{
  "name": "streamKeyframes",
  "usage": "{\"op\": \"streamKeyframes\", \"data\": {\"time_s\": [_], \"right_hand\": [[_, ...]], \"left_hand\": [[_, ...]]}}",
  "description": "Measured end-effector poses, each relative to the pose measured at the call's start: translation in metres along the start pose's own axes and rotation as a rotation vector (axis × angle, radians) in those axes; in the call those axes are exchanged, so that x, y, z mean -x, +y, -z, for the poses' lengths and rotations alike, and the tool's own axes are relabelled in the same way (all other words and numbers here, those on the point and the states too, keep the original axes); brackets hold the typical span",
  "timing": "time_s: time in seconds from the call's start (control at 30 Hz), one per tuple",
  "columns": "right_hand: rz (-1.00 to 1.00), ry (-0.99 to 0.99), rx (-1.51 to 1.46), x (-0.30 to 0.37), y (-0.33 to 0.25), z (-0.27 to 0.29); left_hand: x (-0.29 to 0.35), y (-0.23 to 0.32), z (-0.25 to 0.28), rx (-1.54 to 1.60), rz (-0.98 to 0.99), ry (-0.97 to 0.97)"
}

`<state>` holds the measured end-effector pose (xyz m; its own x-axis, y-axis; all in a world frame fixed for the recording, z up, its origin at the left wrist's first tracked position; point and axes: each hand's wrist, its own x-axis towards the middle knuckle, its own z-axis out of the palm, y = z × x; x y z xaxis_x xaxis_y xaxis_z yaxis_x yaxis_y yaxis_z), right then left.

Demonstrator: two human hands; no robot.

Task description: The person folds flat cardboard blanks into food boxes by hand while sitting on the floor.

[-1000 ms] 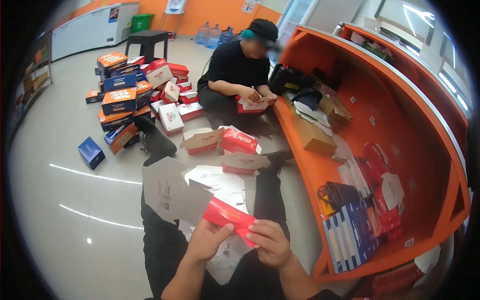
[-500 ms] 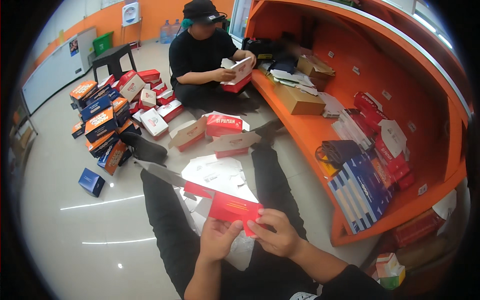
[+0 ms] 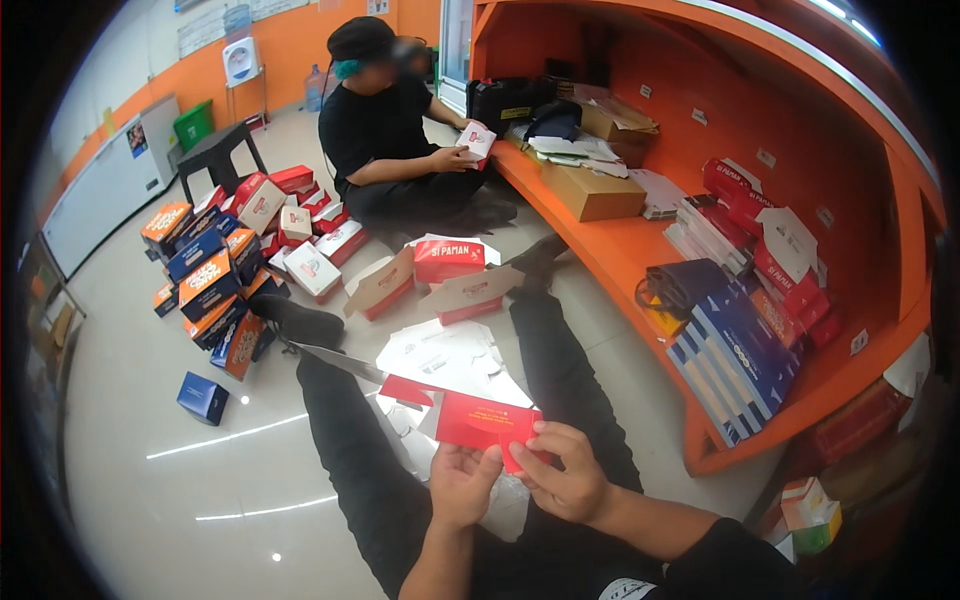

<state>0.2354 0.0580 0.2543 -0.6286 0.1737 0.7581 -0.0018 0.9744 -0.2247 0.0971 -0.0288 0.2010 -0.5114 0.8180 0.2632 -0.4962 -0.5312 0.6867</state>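
Note:
I sit on the floor with legs stretched out. My left hand (image 3: 462, 484) and my right hand (image 3: 563, 470) both grip a flat red cardboard box blank (image 3: 478, 421) held over my lap, the right fingers pinching a flap at its lower edge. Under it, between my legs, lies a pile of flat white and red blanks (image 3: 445, 358). Folded red and white boxes (image 3: 450, 262) stand just past that pile.
Another person (image 3: 395, 130) sits opposite, holding a small box. A heap of orange, blue and red boxes (image 3: 225, 265) fills the floor at left, one blue box (image 3: 203, 397) apart. An orange shelf unit (image 3: 640, 245) at right carries flat blue and red stacks and a brown carton.
The view has swung right and down. Both hands keep hold of the red blank, with my right fingers shifted onto its lower flap. The other person has lowered the box they hold.

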Motion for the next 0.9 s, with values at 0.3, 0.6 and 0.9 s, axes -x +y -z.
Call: {"op": "streamKeyframes", "data": {"time_s": [0.3,0.6,0.9], "right_hand": [[-0.039,0.022,0.031,0.005,0.007,-0.005],[-0.379,-0.116,-0.383,-0.022,0.039,0.014],[-1.179,0.042,-0.823,0.005,0.095,0.019]], "left_hand": [[0.001,-0.009,-0.005,-0.142,0.042,-0.009],[-0.006,0.0,0.002,-0.221,0.064,-0.047],[-0.014,0.023,0.012,-1.421,0.039,-0.819]]}}
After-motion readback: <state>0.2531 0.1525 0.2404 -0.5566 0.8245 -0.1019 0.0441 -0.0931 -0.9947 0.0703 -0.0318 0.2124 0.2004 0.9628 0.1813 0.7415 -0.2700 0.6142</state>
